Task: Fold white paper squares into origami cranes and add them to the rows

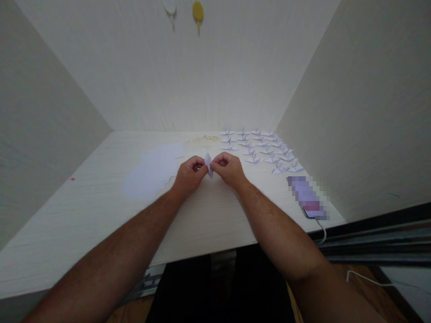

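Head camera, looking down on a pale table (215,220) set between walls: the two bare hands meet near the middle, above the tabletop. The left hand (189,176) and the right hand (232,168) each pinch thumb to fingers on the same folded paper piece (208,167), one from either side. It is narrow and pointed, held upright between the fingertips; its finer creases are too small to read.

Beyond the right hand, on the table's far right part, white origami cranes (253,160) stand in loose rows, wings out; these look finished. Left of the left hand lies a spread of overlapping white paper sheets (153,170), flat and seemingly unfolded. Judging by this, a good batch is done, the piece in hand is partly folded and lacks the spread wings of the others, and the flat sheets are untouched. How many sheets remain cannot be told, since they overlap and blur together.

Near the right edge of the table lies a smartphone (305,195), its screen pixelated, with a white cable (325,233) at its near end.
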Demonstrator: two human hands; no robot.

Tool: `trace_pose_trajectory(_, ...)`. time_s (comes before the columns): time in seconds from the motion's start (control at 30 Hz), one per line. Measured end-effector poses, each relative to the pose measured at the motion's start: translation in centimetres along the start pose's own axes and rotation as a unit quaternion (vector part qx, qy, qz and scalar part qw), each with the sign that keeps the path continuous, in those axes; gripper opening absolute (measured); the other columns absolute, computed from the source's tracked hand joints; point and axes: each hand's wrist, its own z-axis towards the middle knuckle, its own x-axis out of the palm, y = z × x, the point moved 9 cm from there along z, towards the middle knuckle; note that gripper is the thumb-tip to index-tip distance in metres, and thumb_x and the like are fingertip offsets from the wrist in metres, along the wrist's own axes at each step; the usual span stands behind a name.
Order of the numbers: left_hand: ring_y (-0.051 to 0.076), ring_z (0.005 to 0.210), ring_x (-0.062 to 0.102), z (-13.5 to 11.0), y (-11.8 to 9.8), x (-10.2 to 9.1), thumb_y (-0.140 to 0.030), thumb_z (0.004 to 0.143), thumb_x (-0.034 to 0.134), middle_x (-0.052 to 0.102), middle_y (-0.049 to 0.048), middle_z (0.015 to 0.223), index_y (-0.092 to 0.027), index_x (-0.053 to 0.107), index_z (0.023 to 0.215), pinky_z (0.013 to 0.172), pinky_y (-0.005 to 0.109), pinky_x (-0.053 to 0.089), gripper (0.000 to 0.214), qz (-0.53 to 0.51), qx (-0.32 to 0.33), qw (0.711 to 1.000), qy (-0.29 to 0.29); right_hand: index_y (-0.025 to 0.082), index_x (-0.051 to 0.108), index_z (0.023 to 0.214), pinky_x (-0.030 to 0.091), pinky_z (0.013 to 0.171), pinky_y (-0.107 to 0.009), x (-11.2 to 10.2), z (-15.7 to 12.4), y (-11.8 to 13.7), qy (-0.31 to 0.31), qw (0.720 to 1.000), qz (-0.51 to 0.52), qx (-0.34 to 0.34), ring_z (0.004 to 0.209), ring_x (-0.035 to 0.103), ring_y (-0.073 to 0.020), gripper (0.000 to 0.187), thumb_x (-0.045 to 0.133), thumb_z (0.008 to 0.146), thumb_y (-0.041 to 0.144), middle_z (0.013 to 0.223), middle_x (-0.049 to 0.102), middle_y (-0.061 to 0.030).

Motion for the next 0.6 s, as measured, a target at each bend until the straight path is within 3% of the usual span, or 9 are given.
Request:
trace_pose_trajectory(0.17,0.012,0.06,0.056,-0.1,-0.2,0.6,-0.027,0.072,0.067,0.062,-0.0014,0.065,-0.018,0.062,0.077,0.059,0.025,0.043,0.011,-0.033,-0.007,0.999,0.031,0.019,0.059,0.072,0.041,0.051,-0.023,0.6,0.1,-0.4,0.028,0.998,0.05,0.008,0.054,0.053,-0.0104,0.013,0.068,0.067,0.028,0.061,0.06,0.0031)
trace_pose_trajectory(0.3,0.012,0.061,0.055,-0.2,-0.2,0.7,-0.021,0.07,0.066,0.062,-0.0016,0.065,-0.018,0.062,0.077,0.061,0.025,0.045,0.008,-0.047,-0.013,0.998,0.036,0.02,0.058,0.072,0.042,0.053,-0.023,0.7,-0.1,0.3,0.037,0.999,0.025,-0.016,0.054,0.051,-0.0096,0.013,0.068,0.067,0.027,0.061,0.058,0.004)
trace_pose_trajectory(0.6,0.012,0.066,0.059,-0.1,-0.4,0.4,-0.018,0.069,0.067,0.065,-0.0006,0.072,-0.017,0.063,0.083,0.065,0.026,0.047,0.014,-0.07,-0.007,0.997,0.021,0.02,0.064,0.078,0.045,0.059,-0.024,0.2,-0.4,0.9,0.006,0.998,-0.008,-0.068,0.059,0.053,-0.0102,0.011,0.069,0.072,0.027,0.067,0.062,0.0027)
